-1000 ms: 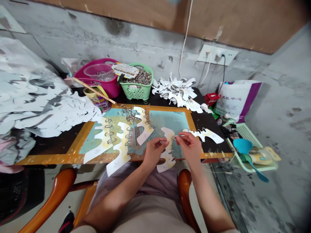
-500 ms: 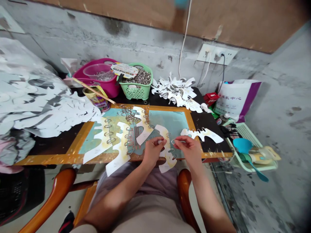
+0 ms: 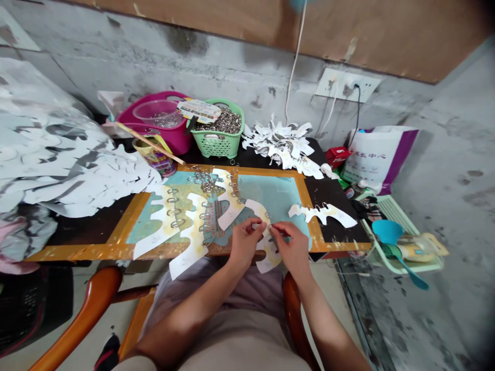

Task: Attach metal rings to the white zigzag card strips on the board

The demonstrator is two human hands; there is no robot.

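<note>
My left hand pinches the top of a white-and-yellow paper cutout, which has metal rings along its edge. My right hand meets it from the other side, its fingertips on a small metal split ring at the cutout's upper edge. The fingers partly hide the ring, so how far it sits through the paper is hidden. Further cutouts with rings attached lie on the teal-and-orange board to the left of my hands. A loose heap of rings rests at the board's far edge.
A green basket of metal rings and a pink tub stand behind the board. White cutouts are heaped at the far side and the left. One ringed cutout lies to the right, and wooden chair arms flank me.
My hands have closed towards each other. The right hand has moved left onto the ring at the cutout's edge, and the cutout has shifted slightly up and to the left.
</note>
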